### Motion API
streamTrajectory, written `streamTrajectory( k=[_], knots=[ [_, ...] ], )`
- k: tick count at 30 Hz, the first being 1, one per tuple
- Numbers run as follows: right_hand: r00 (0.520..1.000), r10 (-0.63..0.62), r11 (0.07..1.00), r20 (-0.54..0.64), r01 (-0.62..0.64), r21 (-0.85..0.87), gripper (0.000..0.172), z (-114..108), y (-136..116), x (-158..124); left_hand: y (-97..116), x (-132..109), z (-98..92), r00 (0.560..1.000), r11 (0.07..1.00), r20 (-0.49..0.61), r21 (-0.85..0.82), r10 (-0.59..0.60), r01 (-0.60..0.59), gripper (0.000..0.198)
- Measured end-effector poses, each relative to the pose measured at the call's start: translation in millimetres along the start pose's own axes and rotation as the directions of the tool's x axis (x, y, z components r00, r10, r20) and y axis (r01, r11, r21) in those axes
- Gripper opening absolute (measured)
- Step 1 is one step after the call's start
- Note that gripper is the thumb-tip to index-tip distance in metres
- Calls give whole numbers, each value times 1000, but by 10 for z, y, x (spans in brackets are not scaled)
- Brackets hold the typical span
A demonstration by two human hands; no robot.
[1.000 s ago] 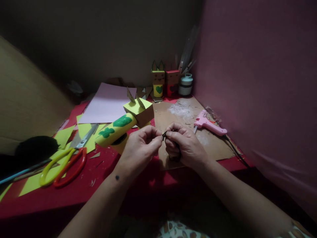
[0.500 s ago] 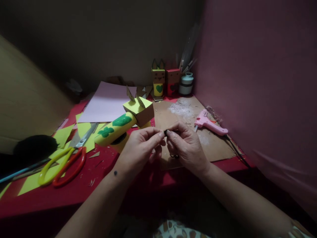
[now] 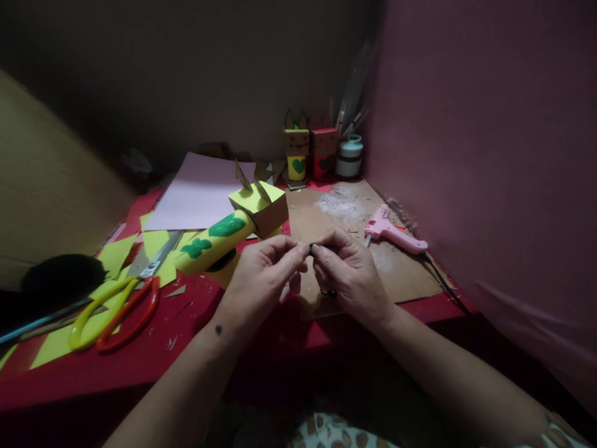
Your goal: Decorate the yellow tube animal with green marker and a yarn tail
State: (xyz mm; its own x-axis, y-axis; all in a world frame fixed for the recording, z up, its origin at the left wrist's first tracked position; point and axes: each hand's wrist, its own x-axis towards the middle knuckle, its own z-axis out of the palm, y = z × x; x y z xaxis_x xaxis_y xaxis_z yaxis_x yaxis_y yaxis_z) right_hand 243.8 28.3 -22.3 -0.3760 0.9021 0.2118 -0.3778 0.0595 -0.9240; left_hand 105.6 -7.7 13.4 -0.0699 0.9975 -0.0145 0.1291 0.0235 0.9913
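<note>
My left hand (image 3: pixel 263 274) and my right hand (image 3: pixel 347 270) meet over the brown cardboard sheet (image 3: pixel 410 274). Both pinch a small dark piece (image 3: pixel 311 248) between thumb and fingertips. A bit of dark material also shows under my right palm; I cannot make out what it is. Just left of my hands lies a yellow paper tube with green shapes (image 3: pixel 212 239), joined to a yellow-topped cardboard box with two pointed ears (image 3: pixel 259 205).
Scissors with yellow and red handles (image 3: pixel 116 305) lie on yellow paper scraps at left. A pink glue gun (image 3: pixel 392 231) rests on the cardboard at right, its cord trailing. Pink paper (image 3: pixel 200 193), two small box figures (image 3: pixel 310 152) and a jar (image 3: pixel 349 155) stand at the back. Pink wall at right.
My hands have stayed pinched together on the small dark piece and shifted slightly up and back. My right hand's lower fingers have loosened. The view drifted a little.
</note>
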Motion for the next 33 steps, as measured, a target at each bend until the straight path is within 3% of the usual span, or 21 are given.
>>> streamTrajectory(
  k=[3,10,14,17,23,33],
  knots=[
    [1000,-10,1000,5,10,-21,16,-3,1,0,14,-13,22,998,998,-8,37,58,-58,24],
    [998,60,995,18,-61,73,18,-2,-24,10,26,-52,20,944,933,-207,307,257,-187,15],
    [998,57,996,20,-59,71,18,-1,-26,1,9,-32,11,987,988,-104,103,124,-113,14],
    [998,63,998,22,-64,29,18,-4,-28,-8,-6,-20,28,993,994,-51,30,108,-107,14],
    [995,94,995,42,-95,34,20,-15,-34,0,-26,-46,57,977,978,-78,81,197,-191,15],
    [992,113,990,56,-117,78,19,-13,-22,7,-4,-52,88,976,985,-139,-6,169,-172,6]
  ],
)
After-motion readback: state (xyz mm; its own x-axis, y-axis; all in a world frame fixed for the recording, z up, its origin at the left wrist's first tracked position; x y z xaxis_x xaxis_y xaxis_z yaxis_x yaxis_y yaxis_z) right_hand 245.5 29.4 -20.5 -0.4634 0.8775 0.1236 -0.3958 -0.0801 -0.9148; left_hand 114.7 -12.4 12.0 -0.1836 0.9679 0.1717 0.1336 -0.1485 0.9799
